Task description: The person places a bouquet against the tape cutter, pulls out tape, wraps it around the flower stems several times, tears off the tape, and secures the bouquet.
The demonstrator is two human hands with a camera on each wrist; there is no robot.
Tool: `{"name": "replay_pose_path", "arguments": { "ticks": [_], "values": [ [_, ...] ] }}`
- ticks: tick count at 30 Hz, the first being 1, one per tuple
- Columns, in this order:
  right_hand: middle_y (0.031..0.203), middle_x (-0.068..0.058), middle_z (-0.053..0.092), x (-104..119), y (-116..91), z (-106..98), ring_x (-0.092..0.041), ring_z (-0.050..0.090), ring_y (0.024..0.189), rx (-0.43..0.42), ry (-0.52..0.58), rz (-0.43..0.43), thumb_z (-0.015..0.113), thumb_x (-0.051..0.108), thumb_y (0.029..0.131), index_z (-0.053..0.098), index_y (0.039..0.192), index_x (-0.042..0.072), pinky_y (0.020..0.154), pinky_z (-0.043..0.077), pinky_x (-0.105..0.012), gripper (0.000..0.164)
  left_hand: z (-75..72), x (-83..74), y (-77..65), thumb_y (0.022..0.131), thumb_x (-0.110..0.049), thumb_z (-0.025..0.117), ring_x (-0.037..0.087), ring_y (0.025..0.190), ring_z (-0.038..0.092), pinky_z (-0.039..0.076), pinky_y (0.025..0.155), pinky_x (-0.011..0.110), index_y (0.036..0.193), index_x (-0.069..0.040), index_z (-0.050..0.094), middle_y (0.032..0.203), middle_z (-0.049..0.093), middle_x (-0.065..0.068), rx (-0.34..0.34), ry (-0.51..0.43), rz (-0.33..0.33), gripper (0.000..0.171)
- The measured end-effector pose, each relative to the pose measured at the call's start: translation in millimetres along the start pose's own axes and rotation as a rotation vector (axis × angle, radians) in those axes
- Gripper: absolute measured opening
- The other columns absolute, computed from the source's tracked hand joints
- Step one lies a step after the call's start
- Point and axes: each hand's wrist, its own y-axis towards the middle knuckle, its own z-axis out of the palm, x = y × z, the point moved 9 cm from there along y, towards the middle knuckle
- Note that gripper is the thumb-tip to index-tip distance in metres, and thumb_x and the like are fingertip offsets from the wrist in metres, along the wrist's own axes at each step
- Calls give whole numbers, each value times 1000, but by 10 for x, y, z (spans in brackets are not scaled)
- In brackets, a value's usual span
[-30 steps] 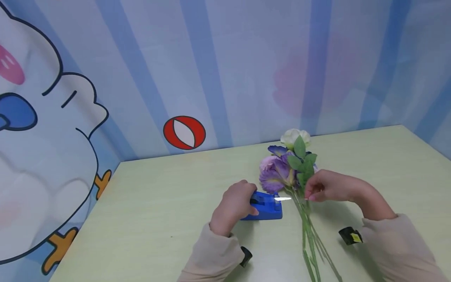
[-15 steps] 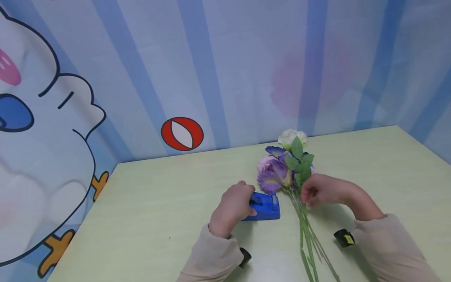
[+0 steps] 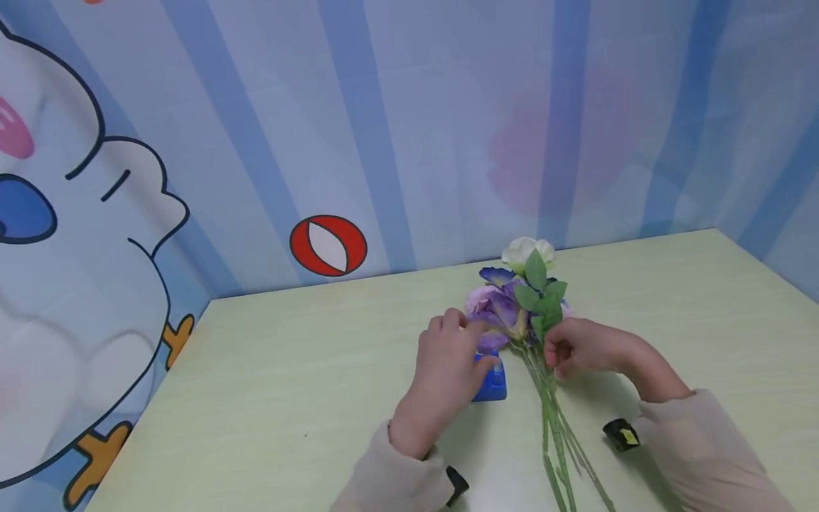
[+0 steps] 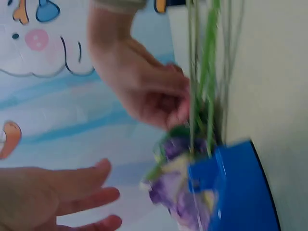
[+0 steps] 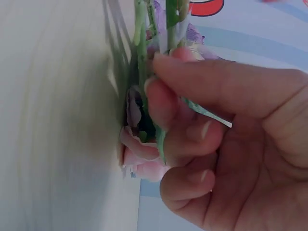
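Observation:
A bunch of artificial flowers (image 3: 495,304) in purple, pink and white lies on the table, its green stems (image 3: 555,434) pointing towards me. My right hand (image 3: 589,350) is at the upper stems, just below the leaves. In the right wrist view its thumb and forefinger pinch a piece of clear tape (image 5: 166,41) against the stems; the other fingers curl in. A blue tape dispenser (image 3: 491,382) stands left of the stems, partly hidden by my left hand (image 3: 446,366). The left wrist view shows that hand's fingers extended, apart from the dispenser (image 4: 248,187).
The pale table (image 3: 307,370) reaches back to a blue striped cloth backdrop (image 3: 441,142) with cartoon figures. A red and white ball (image 3: 328,245) is printed on it. Black wrist cameras (image 3: 621,434) are strapped at both sleeves.
The tape strip that stretched from the dispenser to my right hand has come away from the dispenser. My left hand has let go of the dispenser and lifted up and right.

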Motion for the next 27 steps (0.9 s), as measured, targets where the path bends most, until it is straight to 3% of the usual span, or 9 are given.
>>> {"name": "replay_pose_path", "arguments": {
  "ticks": [3, 6, 9, 13, 18, 22, 27],
  "values": [
    [71, -1, 51, -2, -14, -20, -13, 44, 63, -12, -20, -6, 63, -12, 74, 58, 78, 4, 56, 39, -25, 17, 39, -234, -22, 85, -30, 69, 14, 84, 55, 44, 67, 22, 101, -13, 67, 95, 60, 1, 33, -154, 105, 24],
    [72, 0, 51, 7, -37, -50, -13, 43, 63, -26, -42, -9, 61, -12, 74, 58, 77, 4, 55, 39, -25, 17, 222, -395, -44, 88, -28, 66, 5, 75, 54, 41, 62, 15, 94, -14, 68, 85, 61, -7, 204, -294, 143, 16],
    [72, 0, 51, 36, -64, -73, -13, 43, 63, -34, -54, -21, 59, -12, 74, 57, 77, 4, 54, 39, -25, 17, 396, -458, -72, 89, -29, 65, 0, 66, 51, 40, 57, 14, 88, -15, 69, 75, 60, -11, 331, -343, 138, 15],
    [72, 0, 51, 64, -113, -82, -13, 43, 63, -38, -26, -24, 57, -11, 76, 57, 79, 4, 54, 39, -25, 15, 563, -432, -95, 90, -29, 63, 1, 56, 48, 39, 51, 16, 84, -13, 68, 68, 58, -10, 417, -395, 91, 17],
    [67, -3, 48, -33, -226, -81, -13, 40, 55, -90, 141, 70, 53, -11, 83, 57, 86, -3, 50, 39, -27, 9, 776, -332, -100, 91, -32, 61, 7, 46, 38, 32, 45, 19, 75, -10, 63, 55, 43, -7, 495, -484, -12, 27],
    [74, -7, 53, -161, -332, -38, -16, 51, 65, -170, 313, 142, 50, -9, 87, 56, 94, -9, 59, 49, -31, 10, 880, -279, -91, 92, -33, 58, 9, 44, 30, 25, 44, 21, 65, -12, 54, 52, 32, -5, 512, -536, -56, 35],
    [87, -10, 62, -277, -431, 78, -18, 61, 81, -205, 521, 167, 49, -3, 92, 51, 108, -15, 73, 54, -32, 20, 923, -292, -75, 94, -30, 56, 9, 46, 34, 28, 44, 22, 67, -10, 54, 55, 45, -4, 519, -611, -53, 34]
  ]
}}
